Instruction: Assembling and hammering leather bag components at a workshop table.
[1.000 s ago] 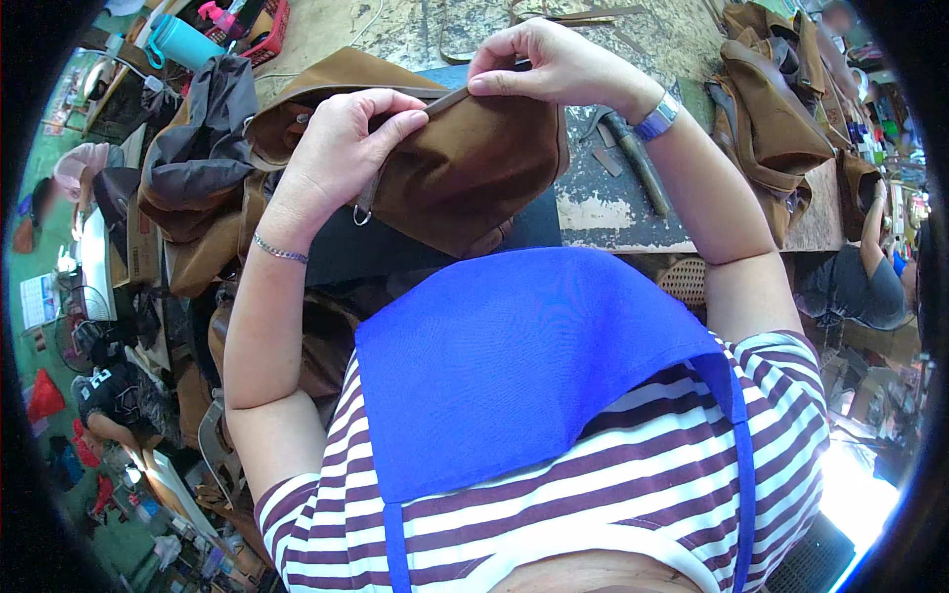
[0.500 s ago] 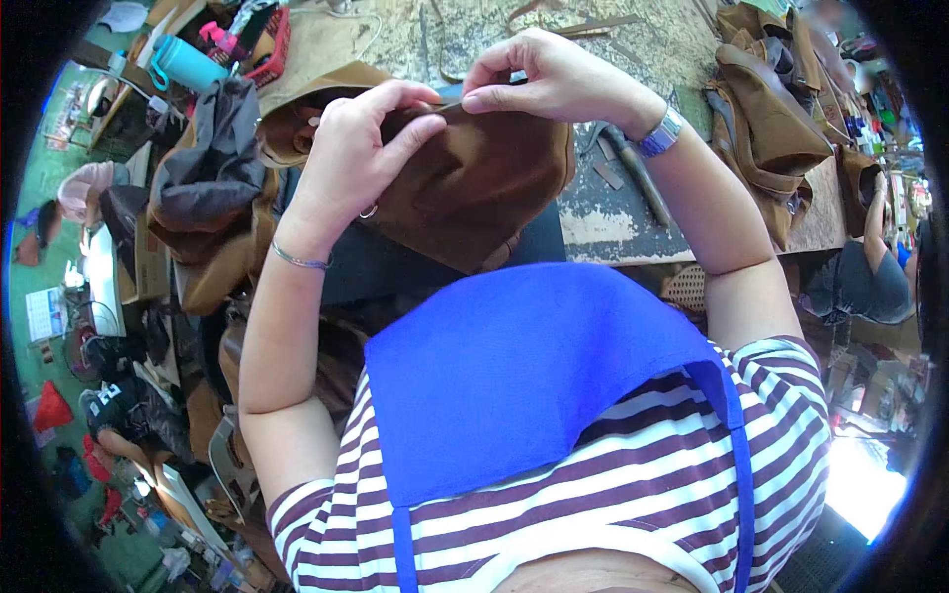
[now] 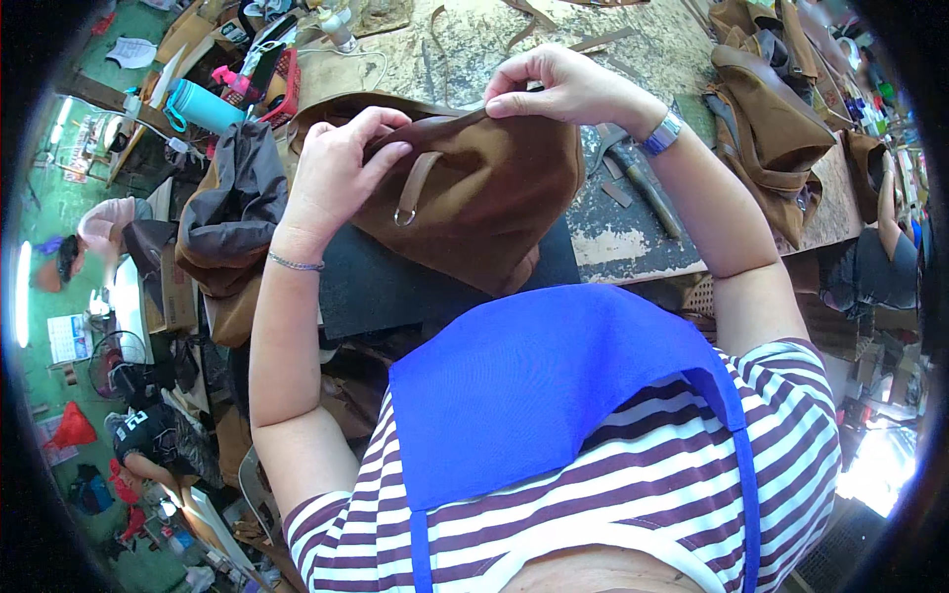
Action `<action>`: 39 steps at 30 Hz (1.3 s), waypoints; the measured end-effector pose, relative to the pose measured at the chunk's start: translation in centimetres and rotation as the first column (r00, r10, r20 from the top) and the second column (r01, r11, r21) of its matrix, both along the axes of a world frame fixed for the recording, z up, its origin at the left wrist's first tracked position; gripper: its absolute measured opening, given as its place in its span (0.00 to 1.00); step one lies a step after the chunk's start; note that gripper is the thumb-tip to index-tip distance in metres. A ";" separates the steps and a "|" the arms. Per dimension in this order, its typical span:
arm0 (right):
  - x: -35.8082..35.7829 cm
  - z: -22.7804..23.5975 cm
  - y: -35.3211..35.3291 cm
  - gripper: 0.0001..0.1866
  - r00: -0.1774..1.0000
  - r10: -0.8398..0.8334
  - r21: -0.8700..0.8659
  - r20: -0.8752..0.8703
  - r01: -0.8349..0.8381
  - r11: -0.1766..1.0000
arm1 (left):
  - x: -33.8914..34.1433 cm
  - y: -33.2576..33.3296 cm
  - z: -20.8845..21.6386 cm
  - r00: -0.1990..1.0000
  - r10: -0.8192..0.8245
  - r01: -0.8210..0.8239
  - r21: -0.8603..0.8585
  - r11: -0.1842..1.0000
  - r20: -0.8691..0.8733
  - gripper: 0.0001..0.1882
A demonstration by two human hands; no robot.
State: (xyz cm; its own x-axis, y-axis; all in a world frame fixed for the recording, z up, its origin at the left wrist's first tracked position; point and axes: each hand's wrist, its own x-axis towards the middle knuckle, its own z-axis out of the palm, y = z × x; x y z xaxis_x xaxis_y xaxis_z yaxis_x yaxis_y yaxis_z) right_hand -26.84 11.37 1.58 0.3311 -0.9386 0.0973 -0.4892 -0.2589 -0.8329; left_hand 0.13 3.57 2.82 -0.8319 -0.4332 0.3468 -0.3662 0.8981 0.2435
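Observation:
A brown bag (image 3: pixel 484 203) of leather or similar material stands on the worktable in front of me, its mouth at the far side. My left hand (image 3: pixel 336 173) pinches the rim at the left, thumb on the near side. Further right along the same rim, my right hand (image 3: pixel 568 94) grips the edge between thumb and bent fingers. The edge runs taut between the two hands. Below my left fingertips a short leather tab (image 3: pixel 420 183) with a metal ring hangs on the bag's side. The bag's inside is mostly hidden.
Under the bag lies a dark mat (image 3: pixel 366 287). A hammer (image 3: pixel 645 188) rests to the right, near other brown bags (image 3: pixel 766 119). At left are a bag with dark lining (image 3: pixel 237 198), a turquoise bottle (image 3: pixel 206 107) and a red basket (image 3: pixel 287 84). Other people work at both sides.
My hands have moved apart along the rim, leaving a longer stretch of edge between them. The tab with its ring, mostly hidden before, now shows. The whole view has shifted slightly.

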 end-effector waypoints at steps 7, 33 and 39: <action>0.6 2.0 -1.8 0.11 0.994 0.079 -0.284 -0.082 -0.099 0.954 | 1.6 0.9 5.8 0.998 0.017 0.036 0.743 0.668 -0.063 0.13; 4.0 2.3 0.0 0.13 0.946 0.314 -0.178 0.076 -0.297 0.938 | 0.1 5.2 2.7 0.978 0.143 -0.022 0.604 0.797 -0.152 0.10; 4.3 1.1 2.3 0.08 0.950 0.300 -0.420 0.088 -0.238 0.876 | 0.5 6.0 2.0 0.970 0.185 -0.077 0.529 0.845 -0.155 0.10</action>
State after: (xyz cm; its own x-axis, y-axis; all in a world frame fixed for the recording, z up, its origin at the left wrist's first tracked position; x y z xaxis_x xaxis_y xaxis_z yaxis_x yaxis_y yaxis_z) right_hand -22.51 13.72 2.70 0.5181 -0.6858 0.5112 -0.2341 -0.6885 -0.6864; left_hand 0.59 9.55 4.86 -0.6944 -0.6943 0.1891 -0.3687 0.5690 0.7351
